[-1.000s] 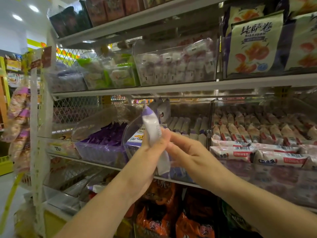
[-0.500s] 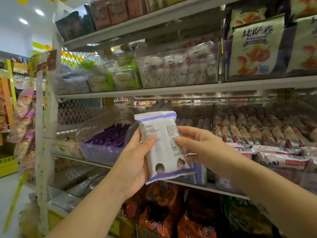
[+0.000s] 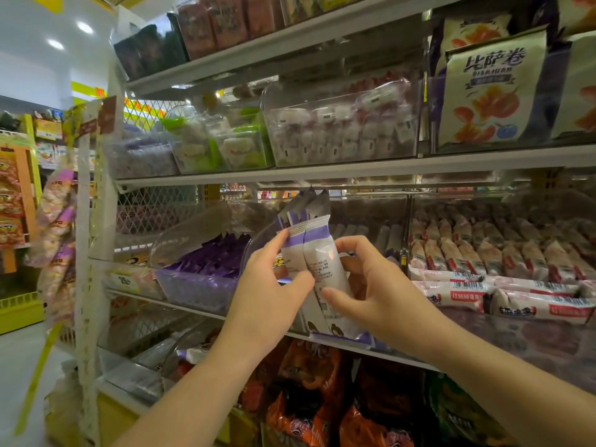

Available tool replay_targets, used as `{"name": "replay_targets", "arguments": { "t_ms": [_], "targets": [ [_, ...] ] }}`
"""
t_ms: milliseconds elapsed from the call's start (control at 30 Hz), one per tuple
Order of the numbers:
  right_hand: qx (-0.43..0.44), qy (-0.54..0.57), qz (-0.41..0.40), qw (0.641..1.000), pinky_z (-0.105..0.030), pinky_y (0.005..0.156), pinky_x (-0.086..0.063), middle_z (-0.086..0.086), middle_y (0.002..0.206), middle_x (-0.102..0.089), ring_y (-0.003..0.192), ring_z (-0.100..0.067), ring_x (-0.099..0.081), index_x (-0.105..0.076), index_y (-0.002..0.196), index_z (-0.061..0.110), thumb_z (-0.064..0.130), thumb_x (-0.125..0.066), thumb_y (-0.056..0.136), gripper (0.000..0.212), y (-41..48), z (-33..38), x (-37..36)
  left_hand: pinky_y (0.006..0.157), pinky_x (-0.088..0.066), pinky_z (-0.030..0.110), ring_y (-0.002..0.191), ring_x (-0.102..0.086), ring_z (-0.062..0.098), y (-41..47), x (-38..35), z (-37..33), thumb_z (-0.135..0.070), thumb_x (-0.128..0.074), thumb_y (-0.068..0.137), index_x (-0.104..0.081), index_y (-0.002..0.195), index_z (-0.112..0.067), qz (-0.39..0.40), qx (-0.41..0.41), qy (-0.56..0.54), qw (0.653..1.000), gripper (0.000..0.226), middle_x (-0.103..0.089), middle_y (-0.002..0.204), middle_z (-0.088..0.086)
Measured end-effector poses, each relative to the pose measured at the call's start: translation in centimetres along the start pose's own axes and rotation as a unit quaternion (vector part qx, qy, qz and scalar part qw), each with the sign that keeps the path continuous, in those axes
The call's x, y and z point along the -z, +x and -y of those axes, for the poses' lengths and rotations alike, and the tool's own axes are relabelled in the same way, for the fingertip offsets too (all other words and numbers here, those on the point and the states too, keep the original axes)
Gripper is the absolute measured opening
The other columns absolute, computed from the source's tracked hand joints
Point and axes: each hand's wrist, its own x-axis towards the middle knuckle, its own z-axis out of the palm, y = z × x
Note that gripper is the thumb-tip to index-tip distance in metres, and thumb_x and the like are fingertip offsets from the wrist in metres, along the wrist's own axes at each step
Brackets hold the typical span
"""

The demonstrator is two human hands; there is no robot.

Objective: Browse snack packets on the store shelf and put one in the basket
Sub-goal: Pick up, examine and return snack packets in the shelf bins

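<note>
- Head cam is showing a white snack packet with purple bands (image 3: 317, 259) being held upright just to the right of the clear bin of purple packets (image 3: 196, 285), out in front of the shelf.
- The side with the small print and the centre seam is facing the camera.
- Left hand (image 3: 267, 295) is pinching the packet's left edge. The forefinger is sitting up near the top band and the thumb is pressing on lower down.
- Right hand (image 3: 377, 295) is gripping the right edge, with the fingers curling behind and the thumb lying across the front.
- Further right of the bin, rows of pink-and-white wrapped bars (image 3: 483, 256) are filling the same shelf level.
- Above the bin, clear tubs of white sweets (image 3: 342, 133) are sitting one shelf up, and a big cream bag with orange pictures (image 3: 487, 91) is standing well off up and to the right.
- Below and right of the bin, orange bags (image 3: 306, 366) are crowding the lower shelf.
- Left of the bin, strips of packets (image 3: 58, 221) are hanging off the rack's end.
</note>
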Motion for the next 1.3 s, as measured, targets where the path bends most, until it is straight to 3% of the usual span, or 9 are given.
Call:
{"name": "replay_targets", "arguments": {
  "t_ms": [200,433,600,767,900,1000,1100,1200,1300],
  "targets": [
    [0.054,-0.073,0.005,0.996,-0.034,0.057,-0.055,0.025,0.104,-0.061,0.062,-0.012,-0.062,-0.031,0.109,0.059,0.030,-0.068,0.082,0.054,0.0,0.8,-0.6,0.064,-0.048,0.005,0.085,-0.056,-0.022,0.2,0.1,-0.3,-0.014,-0.059,0.087,-0.051,0.127,-0.041,-0.043,-0.017,0.011,0.999,0.049,-0.062,0.105,-0.026],
    [0.063,-0.059,-0.028,0.996,-0.032,0.054,-0.055,0.018,0.098,-0.064,0.057,-0.012,-0.062,-0.039,0.117,0.048,0.031,-0.067,0.080,0.049,0.4,1.4,-0.8,0.075,-0.056,0.057,0.093,-0.065,0.036,0.0,0.3,-0.2,-0.032,-0.046,0.081,-0.064,0.118,-0.039,-0.065,-0.007,-0.082,0.995,0.042,-0.072,0.094,-0.016],
    [0.045,-0.001,-0.031,0.999,-0.032,0.065,-0.060,0.014,0.101,-0.067,0.079,-0.009,-0.069,-0.046,0.117,0.045,0.025,-0.070,0.080,0.048,0.7,1.3,-0.2,0.092,-0.053,0.032,0.112,-0.058,-0.005,0.0,0.4,1.2,-0.033,-0.054,0.088,-0.037,0.143,-0.045,-0.010,-0.045,-0.055,0.997,0.059,-0.056,0.131,-0.024],
    [0.032,0.068,-0.032,0.997,-0.022,0.067,-0.059,0.009,0.101,-0.071,0.085,-0.003,-0.070,-0.047,0.115,0.041,0.013,-0.071,0.083,0.048,1.2,1.1,-0.2,0.070,-0.052,0.010,0.094,-0.055,-0.021,-0.5,0.0,2.0,-0.013,-0.066,0.088,-0.014,0.137,-0.066,0.047,-0.073,-0.047,0.995,0.089,-0.040,0.133,-0.036],
    [0.030,0.102,-0.036,0.994,-0.018,0.065,-0.056,0.009,0.097,-0.073,0.085,-0.004,-0.071,-0.050,0.116,0.035,0.008,-0.070,0.083,0.047,1.4,1.0,-0.2,0.078,-0.052,0.012,0.116,-0.054,-0.007,-0.8,0.2,2.0,-0.012,-0.068,0.084,-0.004,0.129,-0.077,0.100,-0.078,-0.053,0.991,0.102,-0.033,0.148,-0.023],
    [0.015,0.115,-0.036,0.993,-0.018,0.064,-0.056,0.013,0.097,-0.073,0.085,-0.005,-0.071,-0.051,0.113,0.037,0.008,-0.069,0.084,0.045,1.6,0.9,-0.3,0.104,-0.046,0.034,0.140,-0.033,0.008,-1.1,0.2,2.1,-0.020,-0.068,0.079,0.002,0.133,-0.073,0.118,-0.087,-0.014,0.989,0.104,-0.018,0.157,-0.021],
    [-0.008,0.147,-0.048,0.988,-0.017,0.065,-0.056,0.017,0.097,-0.073,0.088,-0.003,-0.070,-0.052,0.114,0.035,0.009,-0.068,0.085,0.042,1.8,0.7,-0.4,0.108,-0.042,0.037,0.141,-0.028,0.000,-1.1,0.2,2.1,-0.028,-0.066,0.078,-0.005,0.136,-0.071,0.114,-0.094,-0.036,0.988,0.094,-0.011,0.155,-0.030],
    [-0.035,0.203,-0.079,0.975,-0.024,0.072,-0.058,0.009,0.099,-0.075,0.090,-0.008,-0.072,-0.056,0.119,0.025,0.013,-0.068,0.085,0.038,2.0,0.6,-0.7,0.112,-0.036,0.035,0.140,-0.029,-0.002,-0.9,0.1,1.7,-0.052,-0.068,0.076,-0.022,0.134,-0.068,0.123,-0.057,-0.112,0.984,0.075,-0.022,0.155,-0.026],
    [-0.025,0.187,-0.051,0.981,-0.027,0.087,-0.056,0.009,0.110,-0.072,0.102,-0.005,-0.067,-0.061,0.122,0.026,0.022,-0.060,0.090,0.032,1.9,0.7,-1.6,0.113,-0.034,0.041,0.131,-0.046,0.004,-0.6,-0.1,0.9,-0.064,-0.075,0.065,-0.022,0.142,-0.059,0.147,0.006,-0.224,0.963,0.093,-0.046,0.144,-0.020]
  ]
}}
